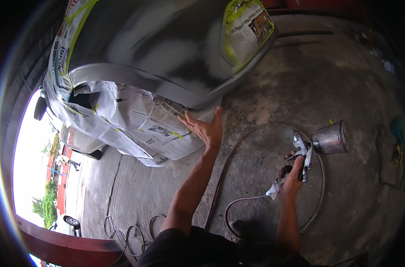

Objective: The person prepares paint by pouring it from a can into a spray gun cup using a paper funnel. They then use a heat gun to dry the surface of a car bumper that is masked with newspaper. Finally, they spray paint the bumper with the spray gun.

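My right hand [294, 171] is wrapped round the handle of a metal spray gun [303, 149], fingers at its trigger. A stained metal paint cup [331, 138] sticks out from the gun's right side. From the white fitting at the handle's base runs an air hose [238, 201]. My left hand [206, 129] is raised with its fingers spread, holding nothing, beside newspaper masking [153, 118]. That paper covers the wheel area under a grey, patchily primed car body panel [158, 40]. Whether the left fingertips touch the paper, I cannot tell.
Newspaper edged with yellow-green tape masks a light opening [251, 29] on the panel. Hose loops and a thin cable [133, 236] lie on the stained concrete floor [256, 169]. A red beam [69, 244] crosses the lower left. Other vehicles [71, 224] stand outside at left.
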Available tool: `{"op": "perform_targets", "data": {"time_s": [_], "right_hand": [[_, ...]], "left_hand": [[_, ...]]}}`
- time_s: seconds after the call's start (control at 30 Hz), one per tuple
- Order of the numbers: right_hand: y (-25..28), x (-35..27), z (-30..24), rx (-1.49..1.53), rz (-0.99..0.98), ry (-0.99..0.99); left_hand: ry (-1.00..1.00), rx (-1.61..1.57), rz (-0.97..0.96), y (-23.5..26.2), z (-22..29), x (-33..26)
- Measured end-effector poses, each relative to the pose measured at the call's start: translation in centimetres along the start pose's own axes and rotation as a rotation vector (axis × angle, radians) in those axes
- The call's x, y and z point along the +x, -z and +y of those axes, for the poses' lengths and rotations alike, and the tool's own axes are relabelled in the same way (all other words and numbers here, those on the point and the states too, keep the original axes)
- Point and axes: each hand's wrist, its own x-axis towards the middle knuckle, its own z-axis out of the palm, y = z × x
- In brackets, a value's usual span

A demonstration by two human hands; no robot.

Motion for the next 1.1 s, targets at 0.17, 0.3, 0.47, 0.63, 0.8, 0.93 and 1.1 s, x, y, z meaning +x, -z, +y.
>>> {"op": "perform_targets", "data": {"time_s": [0.17,0.3,0.47,0.63,0.8,0.93,1.1], "right_hand": [[0.6,1.0,2.0,-0.011,0.009,0.047],[0.8,1.2,2.1,-0.010,0.020,0.067],[0.9,1.5,2.4,0.036,0.037,0.043],[0.7,1.1,1.8,0.039,0.046,0.011],[0.4,0.6,1.4,0.021,0.035,0.017],[0.3,0.5,1.5,0.043,0.038,0.032],[0.1,0.8,1.1,0.091,0.048,0.009]], "left_hand": [[0.114,-0.028,-0.002,-3.8,2.2,2.0],[0.104,-0.084,0.044,-4.3,1.7,1.4],[-0.047,-0.008,0.017,-4.5,-1.0,1.3],[-0.053,-0.013,-0.057,-4.0,-0.4,1.0],[0.168,-0.211,0.006,-4.5,2.9,0.8],[0.030,-0.128,0.032,-5.2,1.4,0.8],[-0.241,0.152,-0.069,-4.5,-4.7,1.6]]}}
